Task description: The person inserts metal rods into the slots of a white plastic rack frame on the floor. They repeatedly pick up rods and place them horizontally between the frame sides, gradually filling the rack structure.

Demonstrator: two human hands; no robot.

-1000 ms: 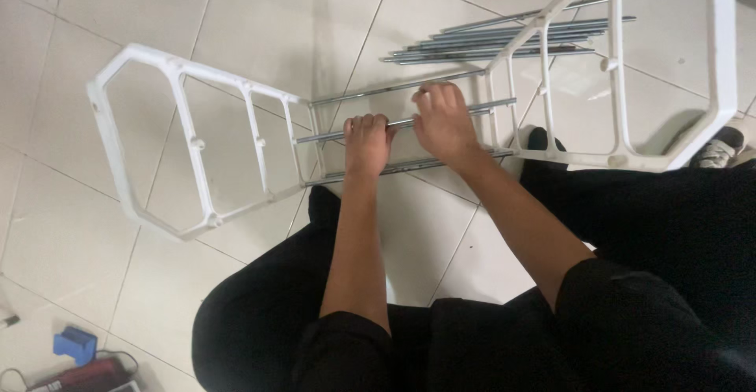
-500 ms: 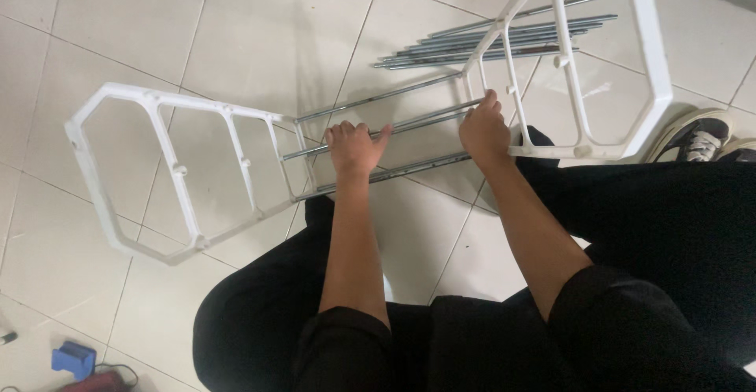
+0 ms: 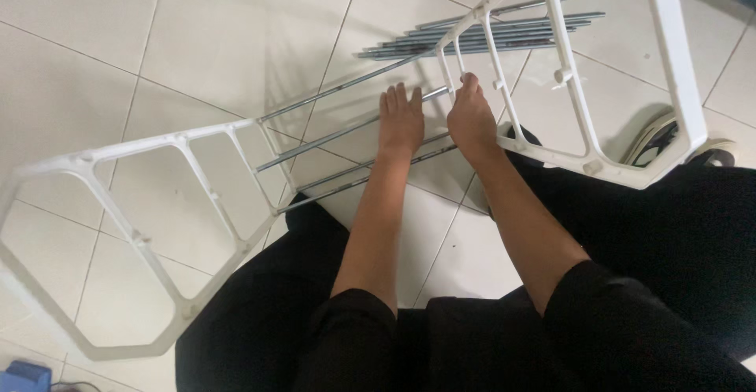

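Left hand [image 3: 402, 120] flat on thin steel rods [image 3: 346, 128], right hand [image 3: 470, 120] fingering white plastic frame [image 3: 587, 116]; light, stiff, rattly—neither grip closed.

My forearms are bare up to short black sleeves. My left hand [image 3: 401, 124] and right hand [image 3: 471, 120] wear no gloves, rings or watch. Below the sleeves, loose black trousers cover my legs.
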